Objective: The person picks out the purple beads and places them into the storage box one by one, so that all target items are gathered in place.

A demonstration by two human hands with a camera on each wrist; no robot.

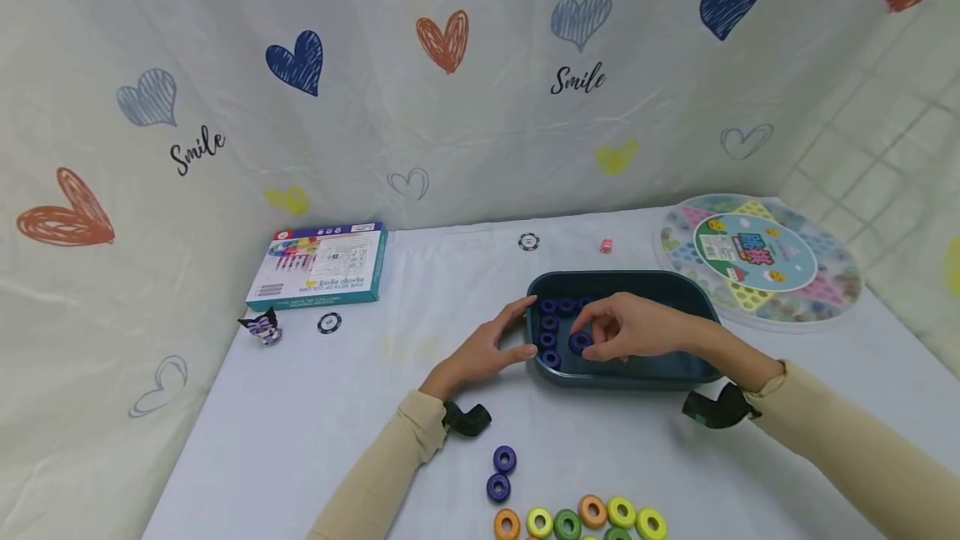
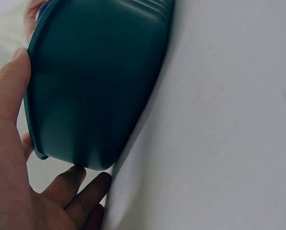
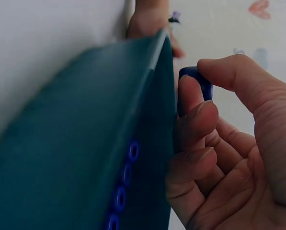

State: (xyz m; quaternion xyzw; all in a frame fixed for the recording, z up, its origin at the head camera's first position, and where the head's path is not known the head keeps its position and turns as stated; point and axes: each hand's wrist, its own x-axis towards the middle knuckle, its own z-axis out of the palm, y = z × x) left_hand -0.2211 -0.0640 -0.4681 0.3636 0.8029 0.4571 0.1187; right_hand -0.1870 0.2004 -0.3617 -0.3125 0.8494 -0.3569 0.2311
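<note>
A dark green tray (image 1: 637,375) stands on the white table, with several purple rings (image 1: 549,323) lined along its left end and far side. My right hand (image 1: 643,327) is over the tray and pinches one purple ring (image 1: 580,343) between thumb and forefinger; the right wrist view shows that ring (image 3: 207,89) at the fingertips. At the tray's left end my left hand (image 1: 480,357) spreads its thumb and fingers, touching the rim and outer wall. Its thumb (image 2: 16,81) lies against the rim in the left wrist view.
Two purple rings (image 1: 501,473) and several orange, yellow and green rings (image 1: 567,523) lie near the front edge. A round game board (image 1: 817,273) is at the back right. Back left are a flat box (image 1: 318,265), a small figurine (image 1: 262,327) and a chip (image 1: 329,322).
</note>
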